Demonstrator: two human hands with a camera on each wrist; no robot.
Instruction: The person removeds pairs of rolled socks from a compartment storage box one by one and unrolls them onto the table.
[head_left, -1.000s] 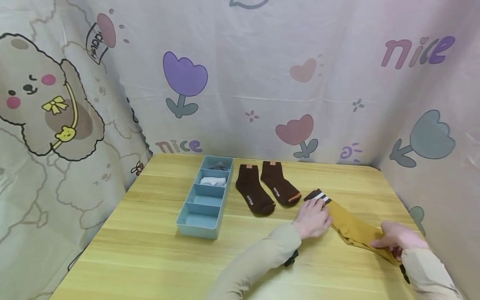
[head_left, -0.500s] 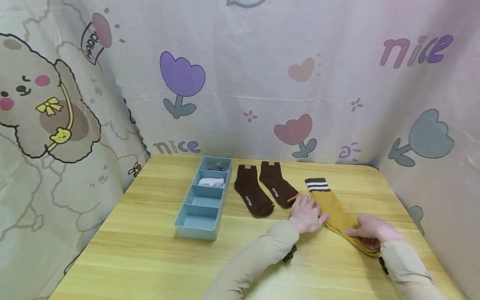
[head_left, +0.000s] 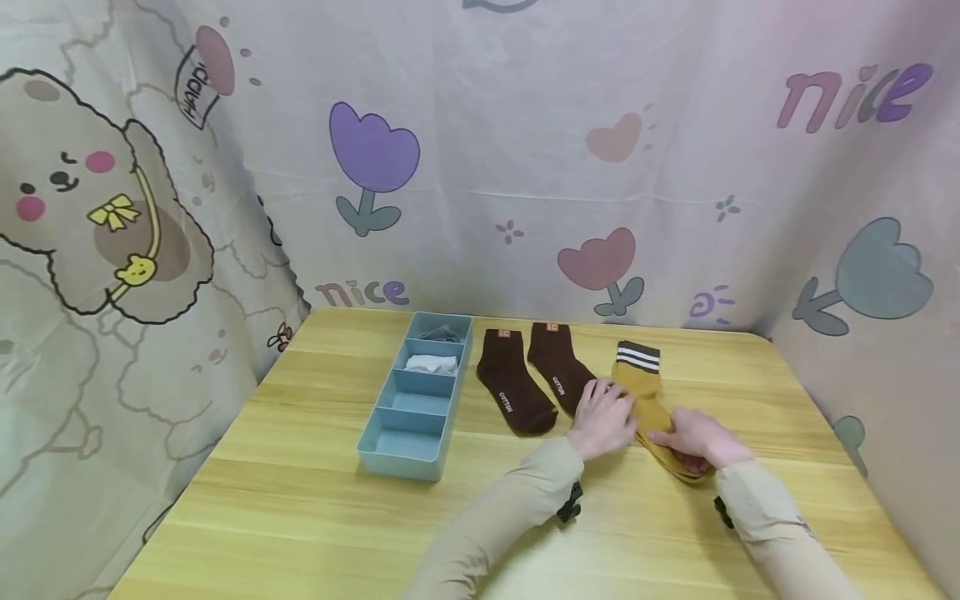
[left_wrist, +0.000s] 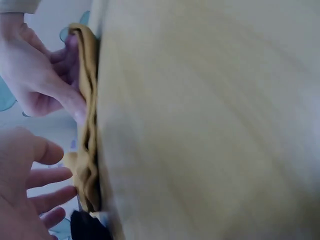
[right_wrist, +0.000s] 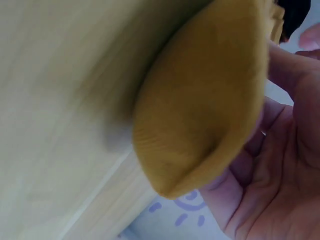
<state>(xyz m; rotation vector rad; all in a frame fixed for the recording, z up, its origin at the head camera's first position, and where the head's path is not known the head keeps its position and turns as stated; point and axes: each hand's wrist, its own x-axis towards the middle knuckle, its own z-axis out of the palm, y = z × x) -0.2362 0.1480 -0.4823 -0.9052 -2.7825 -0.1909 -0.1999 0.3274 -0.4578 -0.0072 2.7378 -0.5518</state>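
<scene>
On the table lies a mustard-yellow sock (head_left: 640, 382) with a dark, white-striped cuff pointing away; more than one layer shows along its edge. My right hand (head_left: 697, 440) grips its near toe end, thumb on top and fingers beneath. In the right wrist view the toe (right_wrist: 195, 110) bulges up beside that hand's palm. My left hand (head_left: 602, 421) rests at the sock's left edge, over the toe of a brown sock (head_left: 561, 371). Its fingers (left_wrist: 50, 177) are spread and loosely extended beside the yellow fabric in the left wrist view. Another brown sock (head_left: 513, 385) lies flat further left.
A blue-grey divided box (head_left: 401, 467) stands left of the brown socks. A white folded item (head_left: 432, 364) sits in its second compartment from the back, and something greyish (head_left: 442, 334) in the rearmost. Printed curtains (head_left: 487, 167) border the table's back and sides.
The yellow sock has swung round so its cuff points away from me, and its toe end has moved left with my right hand. My left hand has shifted slightly left off the sock's cuff.
</scene>
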